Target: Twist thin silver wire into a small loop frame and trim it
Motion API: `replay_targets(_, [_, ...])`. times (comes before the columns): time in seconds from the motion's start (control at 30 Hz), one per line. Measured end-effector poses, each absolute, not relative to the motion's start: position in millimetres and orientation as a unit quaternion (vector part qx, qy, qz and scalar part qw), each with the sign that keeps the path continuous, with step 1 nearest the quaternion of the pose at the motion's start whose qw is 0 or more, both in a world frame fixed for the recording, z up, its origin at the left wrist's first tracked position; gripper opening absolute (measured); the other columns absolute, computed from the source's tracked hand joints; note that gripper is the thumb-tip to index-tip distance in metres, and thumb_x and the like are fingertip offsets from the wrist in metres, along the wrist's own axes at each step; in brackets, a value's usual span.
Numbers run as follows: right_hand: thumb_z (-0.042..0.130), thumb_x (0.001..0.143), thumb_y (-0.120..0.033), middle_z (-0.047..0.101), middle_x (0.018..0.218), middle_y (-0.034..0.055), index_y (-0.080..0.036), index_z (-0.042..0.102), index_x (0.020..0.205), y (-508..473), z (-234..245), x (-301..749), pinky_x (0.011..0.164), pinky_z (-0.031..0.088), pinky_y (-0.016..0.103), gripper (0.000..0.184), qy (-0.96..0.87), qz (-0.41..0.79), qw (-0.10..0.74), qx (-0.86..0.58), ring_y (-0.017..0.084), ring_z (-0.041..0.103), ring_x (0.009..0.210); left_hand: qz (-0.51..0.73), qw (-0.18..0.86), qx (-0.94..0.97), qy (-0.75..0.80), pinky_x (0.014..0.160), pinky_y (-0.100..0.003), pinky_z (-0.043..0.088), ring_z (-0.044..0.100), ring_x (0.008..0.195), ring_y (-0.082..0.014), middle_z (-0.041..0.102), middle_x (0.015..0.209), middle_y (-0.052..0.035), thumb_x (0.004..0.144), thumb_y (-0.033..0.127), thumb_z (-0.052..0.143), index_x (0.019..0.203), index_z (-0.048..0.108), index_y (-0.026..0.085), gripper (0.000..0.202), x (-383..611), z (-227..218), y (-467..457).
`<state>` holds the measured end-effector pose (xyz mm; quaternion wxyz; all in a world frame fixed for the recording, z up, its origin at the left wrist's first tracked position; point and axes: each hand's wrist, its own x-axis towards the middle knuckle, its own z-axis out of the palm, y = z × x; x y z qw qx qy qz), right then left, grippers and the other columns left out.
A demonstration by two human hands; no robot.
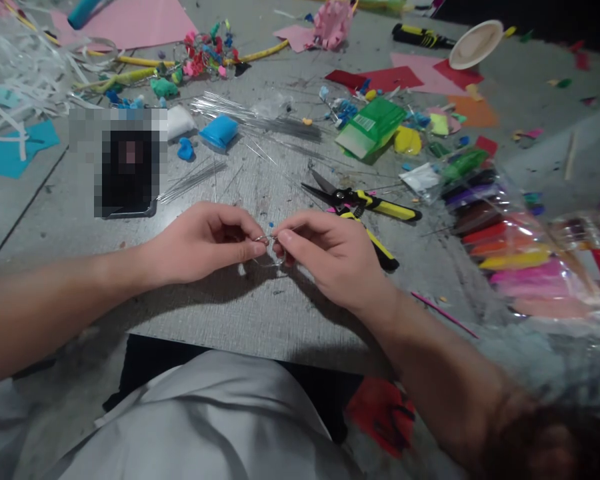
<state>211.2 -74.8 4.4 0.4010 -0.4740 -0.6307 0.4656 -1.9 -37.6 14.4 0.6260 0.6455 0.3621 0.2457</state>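
Over the near part of the grey table (pixel 240 313), my left hand (pixel 205 243) and my right hand (pixel 325 253) meet fingertip to fingertip. Both are closed in a pinch on a thin silver wire (pixel 269 250), which is bent into a small loop between them and hangs a little below the fingers. Just right of my right hand lie black-and-yellow wire cutters (pixel 365 203), partly hidden under that hand.
Bundles of straight silver wire (pixel 260 120) lie further back, with blue clay lumps (pixel 219 131), a green packet (pixel 370 125), coloured paper sheets and scraps. A bag of coloured clay sticks (pixel 510 247) fills the right side. A phone (pixel 127 167) rests at the left.
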Motion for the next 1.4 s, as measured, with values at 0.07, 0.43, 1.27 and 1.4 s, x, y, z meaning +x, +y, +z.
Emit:
replay_targets(0.07, [0.067, 0.091, -0.032, 0.071, 0.070, -0.0011, -0.020, 0.074, 0.084, -75, 6, 212, 0.058, 0.051, 0.028, 0.016, -0.620, 0.484, 0.390, -0.479, 0.014, 0.062, 0.061, 0.233, 0.626, 0.648, 0.366, 0.066, -0.020, 0.054, 0.066, 0.069, -0.0107, 0.074, 0.076, -0.0021, 0.084, 0.021, 0.082, 0.082, 0.075, 0.015, 0.010, -2, 15, -37])
replay_targets(0.43, [0.075, 0.087, -0.035, 0.073, 0.071, 0.0008, -0.020, 0.074, 0.078, -73, 7, 213, 0.056, 0.048, 0.028, 0.018, -0.524, 0.611, 0.359, -0.471, 0.013, 0.060, 0.058, 0.213, 0.614, 0.663, 0.371, 0.069, -0.023, 0.054, 0.071, 0.076, -0.0159, 0.077, 0.081, -0.0044, 0.081, 0.028, 0.084, 0.081, 0.077, 0.018, 0.013, -5, 17, -34])
replay_targets(1.27, [0.067, 0.095, -0.027, 0.080, 0.098, 0.0055, -0.026, 0.070, 0.106, -92, -1, 203, 0.080, 0.062, 0.042, 0.011, -0.731, 0.195, 0.402, -0.516, 0.024, 0.078, 0.084, 0.251, 0.629, 0.620, 0.396, 0.056, -0.021, 0.046, 0.060, 0.062, -0.0097, 0.071, 0.073, -0.0012, 0.082, 0.029, 0.086, 0.081, 0.075, 0.016, 0.018, -3, 13, -32])
replay_targets(1.4, [0.064, 0.096, -0.025, 0.082, 0.095, 0.0066, -0.025, 0.075, 0.105, -91, -1, 202, 0.082, 0.061, 0.043, 0.015, -0.745, 0.160, 0.388, -0.518, 0.025, 0.077, 0.084, 0.260, 0.623, 0.622, 0.397, 0.058, -0.020, 0.047, 0.060, 0.063, -0.0093, 0.071, 0.073, -0.0013, 0.081, 0.027, 0.086, 0.079, 0.073, 0.015, 0.017, -1, 16, -33])
